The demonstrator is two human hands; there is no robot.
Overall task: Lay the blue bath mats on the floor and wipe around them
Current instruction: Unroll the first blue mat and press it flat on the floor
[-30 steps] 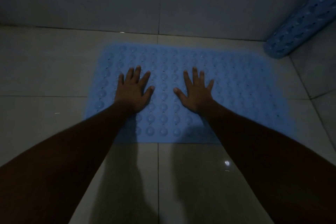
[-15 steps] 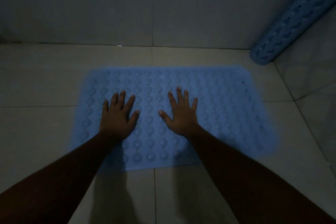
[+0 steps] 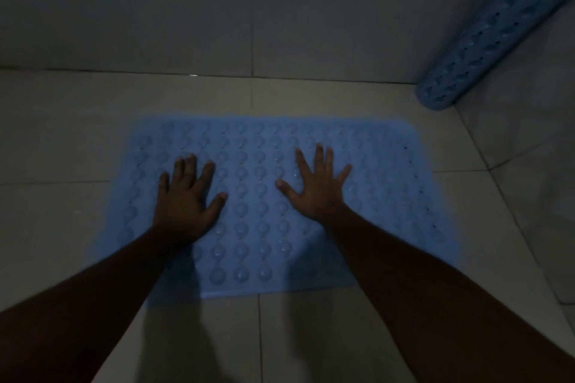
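Observation:
A blue bath mat [image 3: 382, 183] with rows of round bumps lies flat on the pale tiled floor, a little way from the wall. My left hand [image 3: 186, 199] presses on its left half with fingers spread. On the middle of the mat my right hand [image 3: 317, 186] lies flat, fingers also spread. A second blue mat [image 3: 494, 31], rolled into a tube, leans in the right corner with its lower end on the floor.
A grey tiled wall [image 3: 249, 9] runs along the back and another closes the right side. Bare floor tiles [image 3: 56, 140] stretch to the left of the mat and in front of it. The room is dim.
The view has shifted, so the mat and both hands sit lower in the frame than a second ago. Both hands stay flat on the mat and have moved slightly apart.

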